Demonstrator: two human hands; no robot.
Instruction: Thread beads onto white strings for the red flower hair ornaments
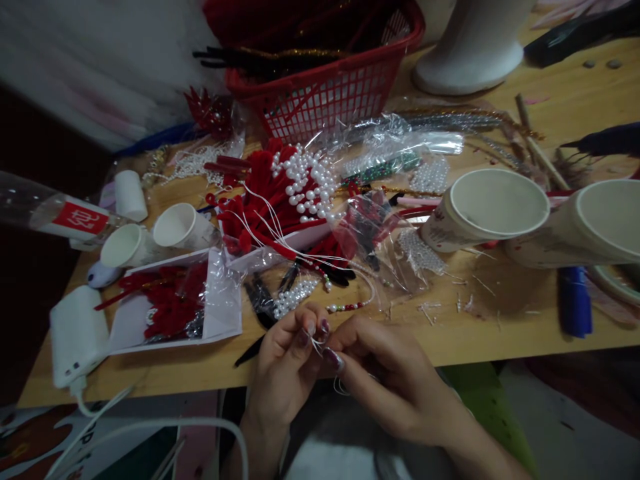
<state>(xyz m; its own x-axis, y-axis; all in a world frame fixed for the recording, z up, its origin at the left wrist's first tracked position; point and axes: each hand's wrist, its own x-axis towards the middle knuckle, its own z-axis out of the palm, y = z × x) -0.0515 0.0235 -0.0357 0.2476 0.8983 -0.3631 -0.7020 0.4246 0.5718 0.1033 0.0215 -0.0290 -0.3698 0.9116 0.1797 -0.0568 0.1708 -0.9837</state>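
My left hand (287, 360) and my right hand (385, 373) meet at the near edge of the wooden table (470, 333), fingertips pinched together on a thin white thread (316, 343). The thread runs up to a short string of small beads (345, 306) lying on the table. Behind it sits a red pipe-cleaner ornament with white pearls (300, 183) on a white card. A strand of white pearl beads (295, 297) lies just beyond my left fingers.
A red plastic basket (330, 87) stands at the back. Two large paper cups (483, 210) lie on their sides at right, small white cups (183, 227) at left. A white power bank (77, 333) with cable sits at the near left. Plastic bags of beads clutter the middle.
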